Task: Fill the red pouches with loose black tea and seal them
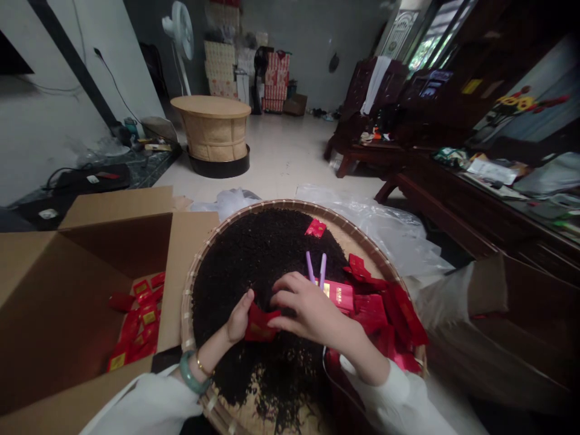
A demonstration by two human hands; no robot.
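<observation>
My left hand (239,319) is closed on a small red packet (259,326), thumb up along its left side. At the packet's right edge is my right hand (304,307), its fingers curved and apart, the thumb by the packet's rim. Both hands are over a heap of dark loose leaves, like tea (244,254), spread in a round woven bamboo tray (189,302). Just beyond my right hand, a purple two-armed tool (322,269) stands up near a stack of red packets (342,295). More red packets (399,311) lie along the tray's right side.
An open cardboard box (190,266) at left contains several red packets (140,326). One red packet (316,228) lies on the leaves' far side. Clear plastic sheeting (376,217) is behind the tray. A drum-shaped table (212,130), a fan (181,30) and dark wooden furniture (435,181) stand farther off.
</observation>
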